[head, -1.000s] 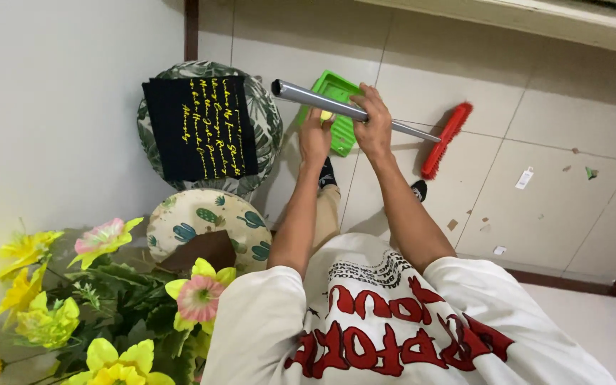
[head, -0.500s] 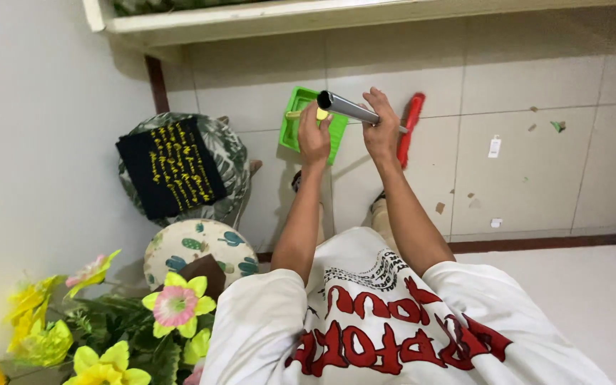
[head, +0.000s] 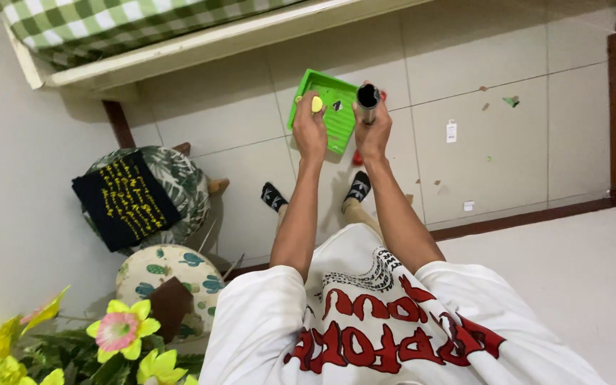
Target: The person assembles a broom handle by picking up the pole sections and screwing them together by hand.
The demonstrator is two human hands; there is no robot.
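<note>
Head view, read from left to right. Yellow and pink artificial flowers [head: 119,331] are seen at the lower left corner. Beside them a round cream stool cushion with a cactus print [head: 169,281] is noted, and above it a round leaf-patterned stool [head: 180,182] on which a folded black cloth with yellow lettering [head: 124,199] is laid. A green-and-white checked bed cover [head: 130,21] is seen along the top edge.

The left hand [head: 311,132] is raised on a straight forearm, back of the hand toward the camera. Its fingers are curled and pressed together around the yellow handle tip [head: 316,104], which protrudes just above the knuckles. The bright green plastic dustpan [head: 333,114] is seen below and beyond this hand, over the pale floor tiles [head: 500,157].

The right hand [head: 373,132] is held level with the left, just beside it but apart. Its fingers are wrapped shut around the grey metal broom pole [head: 368,100], which is viewed nearly end-on, its dark open end just above the fingers. A small part of the red broom head [head: 357,158] is visible below the wrist, mostly hidden.

Scattered paper scraps [head: 451,131] are recorded on the tiles to the right, well apart from both hands.
</note>
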